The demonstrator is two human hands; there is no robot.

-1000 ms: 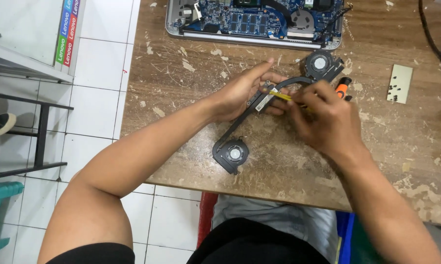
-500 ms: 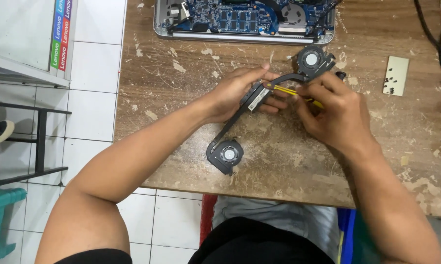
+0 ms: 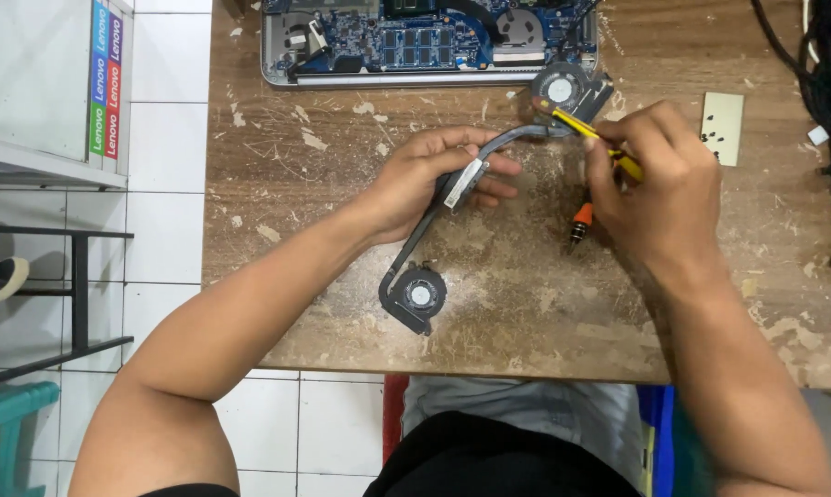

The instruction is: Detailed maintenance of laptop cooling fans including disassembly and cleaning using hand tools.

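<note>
A black laptop cooling assembly lies on the worn wooden table: one round fan near me, a second fan farther off, and a dark heat pipe joining them. My left hand grips the pipe's middle at its small metal plate. My right hand holds a yellow-handled screwdriver, its tip at the far fan. An orange-tipped tool lies on the table just left of my right hand.
An opened laptop with its blue circuit board exposed sits at the table's far edge. A pale rectangular card holding tiny screws lies to the right. Black cables run along the right edge. Shelving and white floor tiles are on the left.
My right hand has moved the yellow screwdriver from the pipe's middle out to the far fan. The orange-tipped tool now lies uncovered on the table. My left hand keeps its hold.
</note>
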